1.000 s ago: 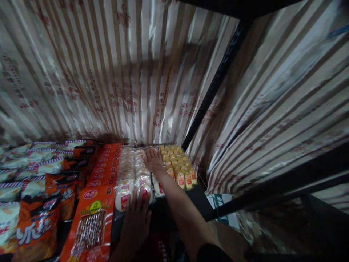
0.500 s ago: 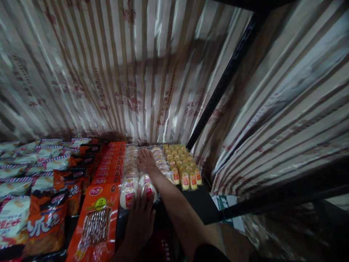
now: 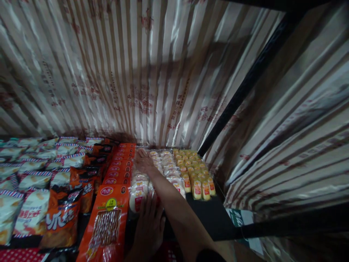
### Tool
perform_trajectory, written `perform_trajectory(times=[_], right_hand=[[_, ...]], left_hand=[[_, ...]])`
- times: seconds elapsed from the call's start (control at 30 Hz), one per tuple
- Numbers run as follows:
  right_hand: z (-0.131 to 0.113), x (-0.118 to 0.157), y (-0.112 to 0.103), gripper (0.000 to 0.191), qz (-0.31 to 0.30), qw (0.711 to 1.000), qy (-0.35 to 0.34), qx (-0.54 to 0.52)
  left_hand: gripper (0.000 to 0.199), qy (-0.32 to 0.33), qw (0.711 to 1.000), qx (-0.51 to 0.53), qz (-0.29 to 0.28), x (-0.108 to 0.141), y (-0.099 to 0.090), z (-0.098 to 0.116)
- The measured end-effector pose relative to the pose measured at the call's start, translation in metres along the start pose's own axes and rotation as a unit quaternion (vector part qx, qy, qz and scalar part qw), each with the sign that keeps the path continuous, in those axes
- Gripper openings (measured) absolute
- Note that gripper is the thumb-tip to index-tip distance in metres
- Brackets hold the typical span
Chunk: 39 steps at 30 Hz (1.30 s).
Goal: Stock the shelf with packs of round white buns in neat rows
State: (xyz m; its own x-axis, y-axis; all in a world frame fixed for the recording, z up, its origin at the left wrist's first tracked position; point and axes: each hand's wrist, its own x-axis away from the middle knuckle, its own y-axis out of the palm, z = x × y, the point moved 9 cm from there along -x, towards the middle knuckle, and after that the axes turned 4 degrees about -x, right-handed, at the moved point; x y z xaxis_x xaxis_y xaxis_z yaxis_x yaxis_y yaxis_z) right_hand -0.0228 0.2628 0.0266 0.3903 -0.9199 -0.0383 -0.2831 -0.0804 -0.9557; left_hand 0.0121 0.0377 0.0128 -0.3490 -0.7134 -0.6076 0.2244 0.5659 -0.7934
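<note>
Rows of white round wrapped cakes [image 3: 138,191] in clear film, with red labels, sit on a dark shelf. My right hand [image 3: 143,162] reaches to the back of the leftmost row and rests flat over the packs, fingers extended. At the front, my left hand [image 3: 149,222] has its palm low and its straight fingers up against the front packs. Neither hand is wrapped round anything. Beside the cakes on the left stands a row of orange packs [image 3: 105,225] with a clear window showing brown sticks. To the right are small yellow wrapped rolls [image 3: 194,171].
White snack bags [image 3: 32,214] and orange-black snack bags [image 3: 61,222] fill the left side. A black shelf post [image 3: 242,87] slants up at the right. Striped foil sheeting [image 3: 152,72] hangs behind. The dark shelf board [image 3: 208,214] shows before the yellow rolls.
My right hand has shifted left, from the middle row of cakes onto the leftmost row near the orange packs. My left hand stays by the front packs. The view has turned slightly left.
</note>
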Motion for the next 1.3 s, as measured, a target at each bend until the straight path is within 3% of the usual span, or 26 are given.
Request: perform_trajectory(times=[0.23, 0.43, 0.73, 0.9, 1.07, 1.3], right_hand=[[0.001, 0.003, 0.004, 0.06, -0.013, 1.0, 0.012, 0.012], [0.0, -0.02, -0.004, 0.063, -0.006, 0.999, 0.037, 0.004], [0.005, -0.025, 0.01, 0.063, -0.027, 0.999, 0.042, 0.008], [-0.001, -0.018, -0.012, 0.058, 0.028, 0.999, 0.027, -0.004], [-0.005, 0.023, -0.036, 0.056, 0.095, 0.993, 0.017, -0.06], [-0.004, 0.125, -0.044, 0.052, 0.194, 0.97, 0.012, -0.143]], left_hand=[[0.044, -0.005, 1.0, 0.01, 0.001, 0.0, 0.002, -0.002], [0.049, 0.001, 1.0, 0.011, -0.014, 0.003, 0.009, -0.001], [0.053, 0.005, 0.999, 0.027, -0.037, 0.001, 0.008, -0.002], [0.053, -0.014, 0.998, 0.034, -0.052, 0.002, 0.008, -0.006], [0.054, -0.027, 0.996, 0.045, -0.071, 0.003, 0.007, -0.008], [0.048, -0.027, 0.997, 0.06, -0.037, 0.004, 0.002, -0.008]])
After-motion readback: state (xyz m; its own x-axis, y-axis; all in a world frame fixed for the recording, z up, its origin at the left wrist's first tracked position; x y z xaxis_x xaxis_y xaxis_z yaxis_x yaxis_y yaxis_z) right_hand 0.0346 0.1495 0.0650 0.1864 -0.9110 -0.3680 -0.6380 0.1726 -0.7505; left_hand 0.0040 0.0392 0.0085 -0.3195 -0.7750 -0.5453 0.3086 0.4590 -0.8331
